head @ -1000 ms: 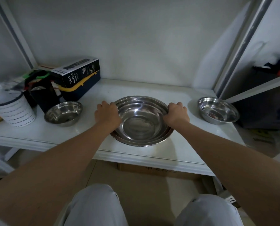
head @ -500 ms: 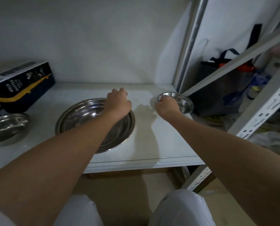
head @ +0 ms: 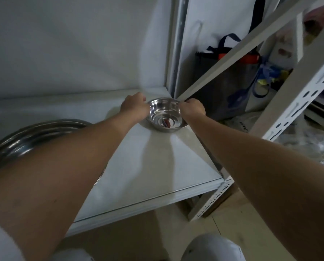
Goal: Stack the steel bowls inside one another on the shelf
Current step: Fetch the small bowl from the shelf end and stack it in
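Observation:
A small steel bowl (head: 165,115) sits at the far right corner of the white shelf (head: 157,159), close to the metal upright. My left hand (head: 133,107) grips its left rim and my right hand (head: 192,109) grips its right rim. The bowl looks slightly tilted toward me, its base still at the shelf. The large steel bowl (head: 31,132) lies at the left of the shelf, partly hidden behind my left forearm. The other small bowl is out of view.
A metal upright (head: 176,46) and a slanted white brace (head: 232,51) stand right behind the small bowl. A perforated shelf post (head: 281,117) rises at the right. A dark bag (head: 225,81) and clutter sit beyond the frame. The shelf's front edge (head: 148,204) runs below my arms.
Both hands left the large bowl and moved right. The right hand reached the small bowl first, then the left joined it on the opposite rim. The view swung right.

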A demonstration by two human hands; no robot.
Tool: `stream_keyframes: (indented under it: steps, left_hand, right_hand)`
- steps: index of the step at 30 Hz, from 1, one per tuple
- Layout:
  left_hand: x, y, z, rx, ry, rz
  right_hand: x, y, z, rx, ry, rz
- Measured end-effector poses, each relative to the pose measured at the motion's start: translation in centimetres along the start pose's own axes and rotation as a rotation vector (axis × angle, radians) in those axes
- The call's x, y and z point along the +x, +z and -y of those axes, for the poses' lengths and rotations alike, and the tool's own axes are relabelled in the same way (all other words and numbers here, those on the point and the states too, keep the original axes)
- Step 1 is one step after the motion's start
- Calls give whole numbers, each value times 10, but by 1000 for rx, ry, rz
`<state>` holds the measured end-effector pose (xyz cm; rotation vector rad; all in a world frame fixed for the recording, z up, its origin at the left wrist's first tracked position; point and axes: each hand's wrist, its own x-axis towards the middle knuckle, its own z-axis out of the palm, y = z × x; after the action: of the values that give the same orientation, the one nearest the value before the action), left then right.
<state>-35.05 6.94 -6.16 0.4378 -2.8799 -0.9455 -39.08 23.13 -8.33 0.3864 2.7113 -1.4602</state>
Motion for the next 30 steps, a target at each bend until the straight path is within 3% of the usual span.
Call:
stream_keyframes:
  steps: [10, 15, 24, 30]
  left_hand:
    - [23, 35, 1, -30, -59, 66]
    - [19, 27, 0, -11, -99, 7]
    - [-25, -89, 31, -97, -129, -179]
    - [-104, -170, 116, -50, -274, -252]
  right_hand:
    - [12, 7, -10, 38, 42, -6]
    - [4, 7, -2, 32, 18, -11]
    - [-78, 32, 77, -80, -211, 9]
    - [-168, 73, 120, -212, -352, 188]
